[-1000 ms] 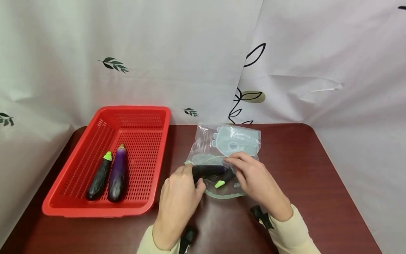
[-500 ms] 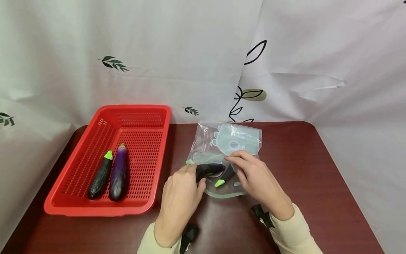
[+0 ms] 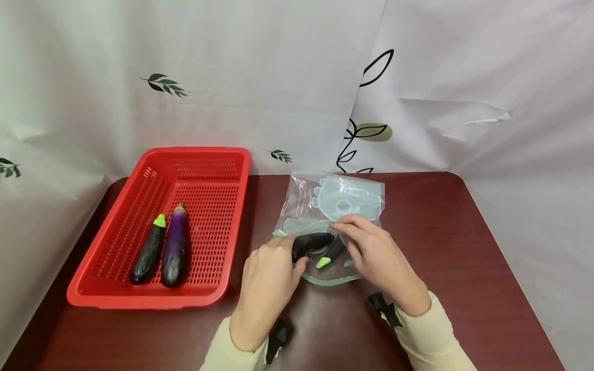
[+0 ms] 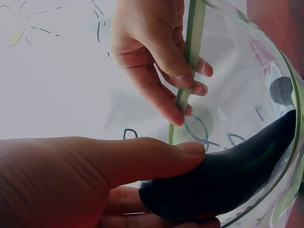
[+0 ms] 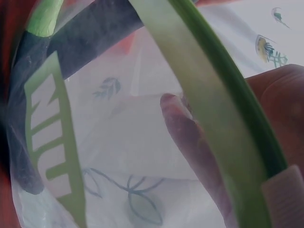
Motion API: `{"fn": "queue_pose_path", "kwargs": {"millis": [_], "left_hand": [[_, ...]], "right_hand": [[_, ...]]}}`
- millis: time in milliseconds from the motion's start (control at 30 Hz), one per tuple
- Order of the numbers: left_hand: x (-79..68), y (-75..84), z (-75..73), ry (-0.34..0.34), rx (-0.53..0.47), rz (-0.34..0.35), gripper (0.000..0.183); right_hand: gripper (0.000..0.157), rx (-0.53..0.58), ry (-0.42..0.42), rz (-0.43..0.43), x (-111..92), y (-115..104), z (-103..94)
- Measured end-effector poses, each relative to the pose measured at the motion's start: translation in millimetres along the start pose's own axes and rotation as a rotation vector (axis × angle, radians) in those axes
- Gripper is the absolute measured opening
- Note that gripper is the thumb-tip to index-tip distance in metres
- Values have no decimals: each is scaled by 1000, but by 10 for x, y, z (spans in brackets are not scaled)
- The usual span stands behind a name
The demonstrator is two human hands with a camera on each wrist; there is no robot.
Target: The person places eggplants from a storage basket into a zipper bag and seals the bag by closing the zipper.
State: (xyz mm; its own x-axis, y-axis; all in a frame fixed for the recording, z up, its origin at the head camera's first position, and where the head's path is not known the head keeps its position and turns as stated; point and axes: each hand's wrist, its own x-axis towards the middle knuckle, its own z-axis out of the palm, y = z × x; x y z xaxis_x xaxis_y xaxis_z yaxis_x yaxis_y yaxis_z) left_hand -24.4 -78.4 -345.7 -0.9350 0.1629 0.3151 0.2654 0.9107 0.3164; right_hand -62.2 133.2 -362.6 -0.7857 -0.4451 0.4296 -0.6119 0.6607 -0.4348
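Observation:
My left hand [image 3: 268, 281] grips a dark purple eggplant [image 4: 228, 173] near one end. Its other end points right, into the mouth of a clear zip bag [image 3: 297, 198] lying on the table. With thumb and fingers, my right hand [image 3: 378, 252] pinches the bag's green rim [image 4: 183, 102] and keeps the mouth spread. Inside the bag lies a dark zucchini-like vegetable [image 3: 335, 249] with a bright green stem end. In the right wrist view the green rim strip [image 5: 213, 104] crosses in front of my fingers.
A red perforated basket [image 3: 211, 206] stands on the left, holding another eggplant [image 3: 175, 250] and another dark green-tipped vegetable [image 3: 149, 252]. The brown table [image 3: 445, 242] ends at a white patterned curtain [image 3: 209, 77] behind.
My left hand has shifted a little to the right, carrying the eggplant farther into the bag's mouth. My right hand stays on the rim. The head view has tilted slightly.

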Motion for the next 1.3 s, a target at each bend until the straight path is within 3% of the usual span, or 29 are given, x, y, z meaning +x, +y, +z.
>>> {"fn": "queue_pose_path", "kwargs": {"millis": [333, 800, 1300], "left_hand": [[9, -5, 51, 25, 6, 39, 35], [53, 50, 128, -16, -7, 99, 38], [73, 28, 257, -12, -26, 154, 37]], "right_hand": [[30, -3, 4, -22, 21, 5, 1], [29, 8, 45, -39, 30, 12, 1], [28, 17, 64, -41, 19, -6, 13]]}}
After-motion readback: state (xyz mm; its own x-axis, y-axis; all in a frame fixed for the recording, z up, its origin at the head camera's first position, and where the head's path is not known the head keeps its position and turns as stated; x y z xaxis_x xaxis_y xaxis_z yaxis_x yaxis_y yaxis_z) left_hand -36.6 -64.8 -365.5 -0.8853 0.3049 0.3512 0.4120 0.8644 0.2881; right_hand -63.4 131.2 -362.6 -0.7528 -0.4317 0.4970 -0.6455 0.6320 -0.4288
